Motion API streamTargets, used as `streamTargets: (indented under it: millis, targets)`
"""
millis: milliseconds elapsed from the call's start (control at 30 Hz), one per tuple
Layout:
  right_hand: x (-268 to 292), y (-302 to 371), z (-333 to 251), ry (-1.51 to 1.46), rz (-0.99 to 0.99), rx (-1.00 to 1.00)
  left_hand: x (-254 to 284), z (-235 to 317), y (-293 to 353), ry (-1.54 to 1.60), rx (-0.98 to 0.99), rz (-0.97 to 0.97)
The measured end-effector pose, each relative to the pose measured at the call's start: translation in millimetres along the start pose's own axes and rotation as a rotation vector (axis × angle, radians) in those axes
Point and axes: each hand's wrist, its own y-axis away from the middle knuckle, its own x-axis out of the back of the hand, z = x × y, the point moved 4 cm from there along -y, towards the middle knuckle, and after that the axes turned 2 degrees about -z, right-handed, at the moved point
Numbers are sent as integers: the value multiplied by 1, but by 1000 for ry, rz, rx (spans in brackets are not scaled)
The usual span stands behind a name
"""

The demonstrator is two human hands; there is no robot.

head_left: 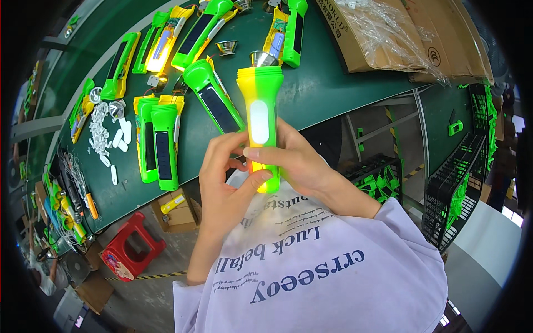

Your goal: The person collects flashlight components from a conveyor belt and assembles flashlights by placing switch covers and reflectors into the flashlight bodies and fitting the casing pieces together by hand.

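A yellow and green flashlight body (269, 89) stands nearly upright in front of my chest, its wide threaded head at the top. Its front carries a long white oval panel. My left hand (219, 172) is closed round the lower part, thumb across the handle near the bottom end. From the other side my right hand (300, 158) grips it too, thumb pressed on the front just below the white panel. Most fingers of both hands are hidden behind the body. A silver reflector cup (263, 58) shows just beyond the flashlight's head.
On the green table (316, 100) lie several flashlight housings (211, 97), some opened with batteries showing. Small white parts (100, 130) are heaped at left. A cardboard box (344, 39) sits far right; black crates (452, 188) stand at right, a red stool (133, 247) below left.
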Motion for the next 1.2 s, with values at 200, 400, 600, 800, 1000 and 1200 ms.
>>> streamTargets:
  millis: [200,400,600,800,1000,1200]
  targets:
    - [-6,0,-12,64,81,46,-10,3,16,-14,-47,128]
    - [-5,-1,-16,59,157,80,-15,10,25,-395,-386,186]
    - [-9,4,-16,76,69,-8,-5,5,23,-524,-511,225]
    - [-16,10,-22,127,-34,-113,4,12,25,-670,-742,208]
    - [-17,14,-14,78,-137,-226,14,24,23,-702,-991,56]
    - [-21,17,-15,25,-184,-278,15,28,18,-585,-952,57]
